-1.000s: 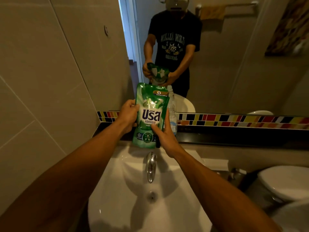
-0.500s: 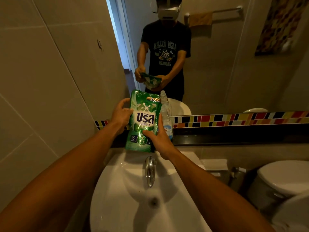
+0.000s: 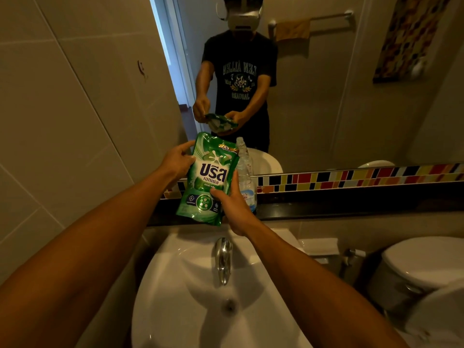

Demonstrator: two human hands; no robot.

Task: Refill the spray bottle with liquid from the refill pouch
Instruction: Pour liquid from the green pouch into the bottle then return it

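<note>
A green refill pouch [image 3: 209, 177] with white and dark lettering is held upright over the back of the sink, tilted slightly left. My left hand [image 3: 177, 163] grips its upper left edge. My right hand [image 3: 232, 204] grips its lower right side, thumb across the front. Directly behind the pouch, a clear plastic bottle [image 3: 246, 172] with a blue and white label stands on the dark ledge [image 3: 351, 204]; no spray head shows on its neck. The pouch hides most of the bottle's left side.
A white sink [image 3: 180, 297] with a chrome faucet [image 3: 223, 259] lies below my hands. A mirror [image 3: 326, 84] above the ledge reflects a person holding the pouch. A coloured tile strip [image 3: 351, 178] runs under the mirror. A white toilet [image 3: 421, 267] stands right; a tiled wall [image 3: 62, 109] stands left.
The pouch has shifted slightly left and down in view as the camera tilted up. Both hands keep the same grip on it. The bottle has not moved.
</note>
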